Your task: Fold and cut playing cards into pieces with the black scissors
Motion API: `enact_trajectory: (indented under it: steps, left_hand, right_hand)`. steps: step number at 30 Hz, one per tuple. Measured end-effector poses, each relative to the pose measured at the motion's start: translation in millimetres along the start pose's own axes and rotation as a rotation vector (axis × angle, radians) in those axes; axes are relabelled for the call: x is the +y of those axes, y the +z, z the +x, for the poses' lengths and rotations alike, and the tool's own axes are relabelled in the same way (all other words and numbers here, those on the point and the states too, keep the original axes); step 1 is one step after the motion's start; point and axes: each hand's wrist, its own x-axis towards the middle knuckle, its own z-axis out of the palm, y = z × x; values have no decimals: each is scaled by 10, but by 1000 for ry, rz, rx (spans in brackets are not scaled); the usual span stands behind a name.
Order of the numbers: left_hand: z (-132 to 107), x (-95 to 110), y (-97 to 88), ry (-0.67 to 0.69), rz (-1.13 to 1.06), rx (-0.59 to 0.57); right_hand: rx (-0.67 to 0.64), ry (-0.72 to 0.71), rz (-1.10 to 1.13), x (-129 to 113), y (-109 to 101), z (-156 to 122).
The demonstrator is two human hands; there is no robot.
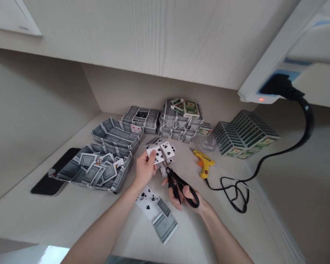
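Observation:
My left hand (144, 169) pinches a spade playing card (157, 154) held above the desk. My right hand (184, 196) grips black-handled scissors (178, 185), whose blades point up toward the lower edge of that card. Another spade card (167, 149) lies just behind it. Under my wrists lie loose cards (148, 201) face up and a face-down grey-backed card stack (165, 225).
Trays folded from cards (99, 168) (117, 134) sit left, a black phone (53, 176) beside them. Card boxes (141, 118) (178, 123) and rows of green packs (243, 135) line the back. A yellow glue gun (204, 162) with black cord (236, 190) lies right, plugged into a power strip (275, 79).

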Motion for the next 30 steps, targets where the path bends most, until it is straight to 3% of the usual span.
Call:
enact_trajectory:
  steps: [11, 30]
  left_hand:
    - [-32, 37, 4, 30, 47, -21]
    - [-22, 32, -11, 28, 14, -45]
  right_hand:
    - [-58, -68, 30, 21, -15, 33]
    - [-81, -60, 92, 32, -17, 25]
